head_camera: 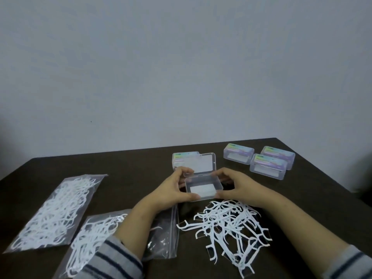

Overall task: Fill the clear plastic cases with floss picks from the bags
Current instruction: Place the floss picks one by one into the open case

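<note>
far left on the dark table [128, 164] lies a full bag [54, 212] of floss picks, long axis running away from the person. just beside it, a second bag [96, 236] lies partly under the left forearm, which wears a striped sleeve [118, 260].

at centre, the left hand [171, 188] pinches the left end of the open case [203, 187], thumb on the near edge and fingers up at the lid hinge. the lid [198, 164] stands tilted back. the case tray appears to hold no picks, only a white label on its floor. the right hand [237, 188] pinches the right end in the same manner. both hands hold the case narrowly, leaving no finger free.

the loose pile of floss picks [227, 224] lies directly toward the person from the case, just beside it and below the right wrist. the right hand is judged nearer, so it would release and drop back to the pile.

behind the lid sits a closed case [182, 158]; far right stand three more closed cases [267, 160].
</note>
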